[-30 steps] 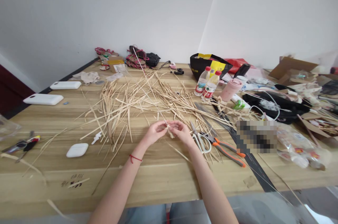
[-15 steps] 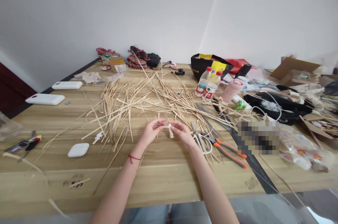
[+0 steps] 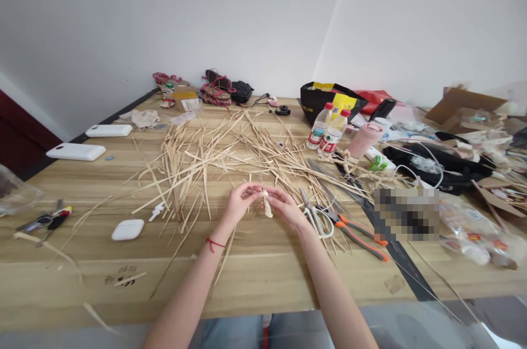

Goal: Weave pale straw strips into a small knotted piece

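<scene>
My left hand [image 3: 242, 202] and my right hand [image 3: 285, 207] meet over the near middle of the table, fingertips pinched around a small pale braided piece [image 3: 267, 207]. Its twisted end hangs down between them, and a thin strand rises from its top. It looks woven from straw-like strips. My left wrist wears a red cord. Beyond the hands spreads a loose heap of straw strips [image 3: 206, 159]. White-handled scissors [image 3: 319, 221] lie beside my right wrist, with orange-handled pliers [image 3: 358, 234] just to their right.
On the left lie a white earphone case [image 3: 127, 230], two white power-bank-like blocks [image 3: 76, 152] and small tools [image 3: 49, 221]. Two water bottles [image 3: 329, 135], a pink cup [image 3: 365, 139] and a black-yellow bag [image 3: 329, 102] stand back right. Plastic packets [image 3: 477, 231] lie at right.
More of the braided piece's twisted end shows below my fingers. Both hands stay pinched at nearly the same spot; the whole view has shifted slightly.
</scene>
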`<state>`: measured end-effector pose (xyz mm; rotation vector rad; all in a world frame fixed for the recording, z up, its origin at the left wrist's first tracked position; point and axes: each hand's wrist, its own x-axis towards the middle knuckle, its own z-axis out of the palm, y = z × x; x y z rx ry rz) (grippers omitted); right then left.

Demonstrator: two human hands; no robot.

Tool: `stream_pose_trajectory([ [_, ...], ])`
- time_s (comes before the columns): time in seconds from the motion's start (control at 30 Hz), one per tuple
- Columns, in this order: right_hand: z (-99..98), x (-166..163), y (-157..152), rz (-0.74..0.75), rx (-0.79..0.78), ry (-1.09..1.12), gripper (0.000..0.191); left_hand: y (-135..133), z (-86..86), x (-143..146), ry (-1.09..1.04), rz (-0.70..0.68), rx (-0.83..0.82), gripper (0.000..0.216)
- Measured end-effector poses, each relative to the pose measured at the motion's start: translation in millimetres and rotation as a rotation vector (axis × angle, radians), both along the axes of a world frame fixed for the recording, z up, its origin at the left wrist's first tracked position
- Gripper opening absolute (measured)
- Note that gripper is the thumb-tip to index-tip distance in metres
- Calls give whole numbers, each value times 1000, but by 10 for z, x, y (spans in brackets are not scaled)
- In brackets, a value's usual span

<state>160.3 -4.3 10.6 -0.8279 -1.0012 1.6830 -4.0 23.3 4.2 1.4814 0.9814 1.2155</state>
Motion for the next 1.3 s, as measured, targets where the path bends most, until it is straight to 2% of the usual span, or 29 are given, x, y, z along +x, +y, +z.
stream_pose_trajectory([
  [0.2, -57, -15, -10, -26, 94, -32, 36, -13, -13, 10, 26, -24, -5, 24],
  [0.33, -94, -54, 7, -41, 102, -78, 30, -19, -13, 10, 55, -29, 44, 21],
  [0.43, -112, -104, 20, -91, 76, -150, 25, -14, -17, 10, 104, -17, 82, 19],
  [0.57, -132, -159, 20, -241, 12, -206, 21, -6, -45, 34, 106, 5, 56, 19],
  [0.77, -113, -149, 11, -194, -53, -60, 14, 12, -92, 51, 68, 53, 31, 13],
  [0.97, -50, -147, -5, -187, -9, -17, 27, -16, -21, 16, 172, 62, 165, 12],
  [1.3, -80, -173, 15, -210, 45, -91, 35, -94, 92, -25, 511, 225, 542, 17],
])
